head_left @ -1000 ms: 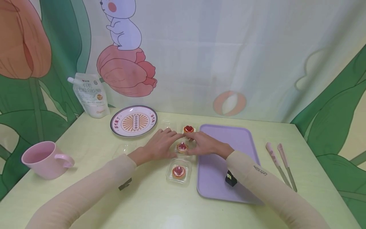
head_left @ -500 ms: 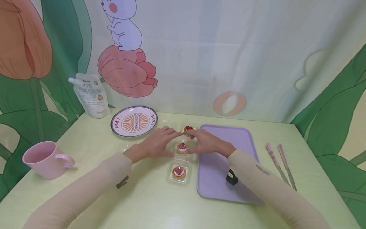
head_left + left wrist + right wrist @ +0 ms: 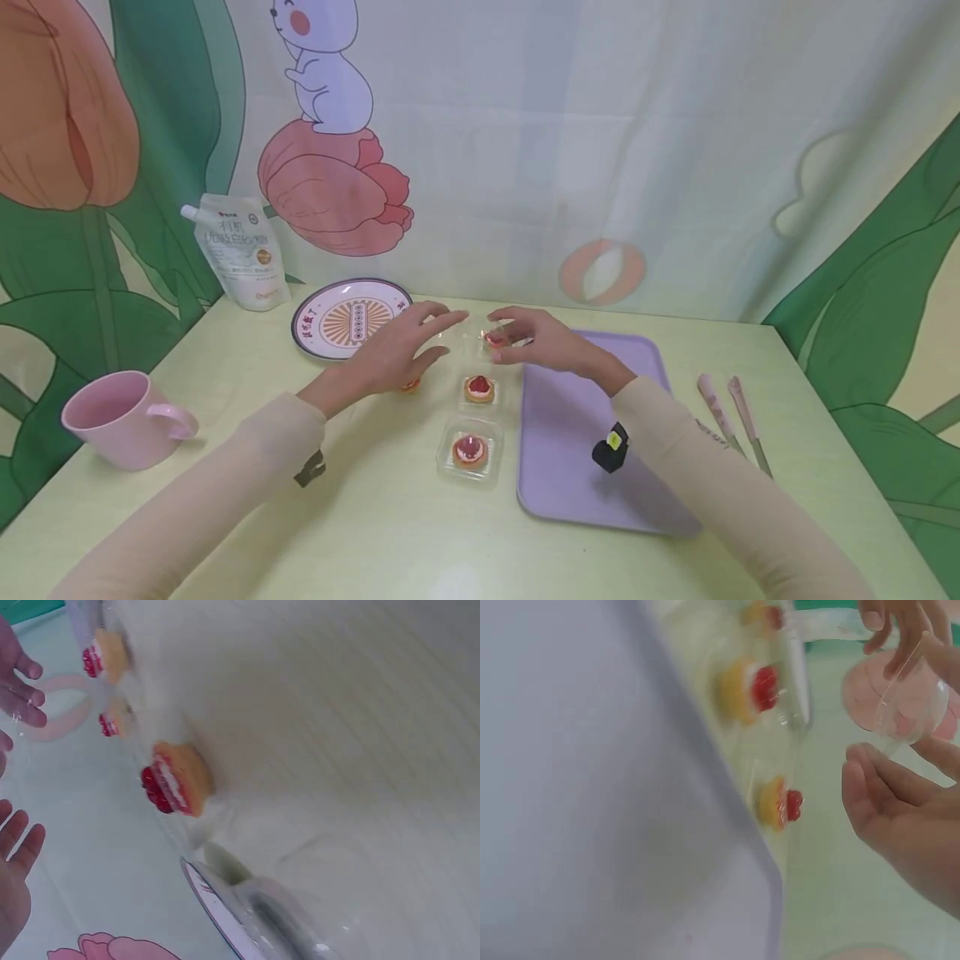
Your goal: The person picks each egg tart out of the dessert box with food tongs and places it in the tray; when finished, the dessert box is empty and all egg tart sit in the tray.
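Small strawberry-topped tarts sit in clear plastic boxes mid-table: a front tart [image 3: 469, 452], a middle tart [image 3: 479, 388], and a back tart [image 3: 495, 338] partly behind my right fingers. Another tart [image 3: 410, 385] peeks out beside my left hand. My right hand [image 3: 547, 340] holds a clear plastic lid [image 3: 911, 712] above the tarts, its thumb and fingers curled at the lid's edges. Across from it, my left hand [image 3: 393, 350] hovers with fingers spread, apart from the lid and holding nothing. The middle tart appears uncovered, while the front one is under a lid.
Right of the tarts lies a purple tray [image 3: 570, 483], under my right forearm. Two pink-handled utensils [image 3: 738, 408] are farther right. A patterned plate [image 3: 322, 329], a white pouch [image 3: 242, 254] and a pink mug [image 3: 112, 421] stand to the left. A curtain hangs behind.
Both hands have risen and moved away over the table. The clear lid has come up from the middle tart with my right hand, while my left hand has drawn apart leftward.
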The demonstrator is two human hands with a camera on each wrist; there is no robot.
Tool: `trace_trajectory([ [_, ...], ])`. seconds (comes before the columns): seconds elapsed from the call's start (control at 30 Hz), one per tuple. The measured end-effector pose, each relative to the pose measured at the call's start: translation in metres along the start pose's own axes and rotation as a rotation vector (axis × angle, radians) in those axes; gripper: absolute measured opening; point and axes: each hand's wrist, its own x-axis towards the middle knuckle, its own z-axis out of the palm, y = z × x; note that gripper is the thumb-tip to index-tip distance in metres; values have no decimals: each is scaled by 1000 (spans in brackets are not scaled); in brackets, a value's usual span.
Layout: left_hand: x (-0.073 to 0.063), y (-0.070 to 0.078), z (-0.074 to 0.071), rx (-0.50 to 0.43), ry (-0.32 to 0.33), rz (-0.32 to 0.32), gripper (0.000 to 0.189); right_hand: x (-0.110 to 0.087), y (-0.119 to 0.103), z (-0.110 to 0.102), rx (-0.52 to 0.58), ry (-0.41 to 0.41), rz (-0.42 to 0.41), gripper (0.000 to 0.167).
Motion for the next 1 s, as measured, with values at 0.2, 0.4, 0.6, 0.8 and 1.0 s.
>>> trace_trajectory([
  [0.2,13,13,-3,-67,138,33,60,-3,-4,-7,446,-68,54,54],
  [0.4,20,20,1,-92,255,78,57,-5,-6,-6,655,-157,52,47],
  [0.6,23,21,3,-110,317,64,52,-3,-7,-4,708,-198,87,62],
  [0.8,25,21,4,-138,344,18,47,0,-7,-2,699,-181,134,71],
  [1.0,24,21,6,-149,353,-41,46,3,-8,2,673,-125,173,72],
])
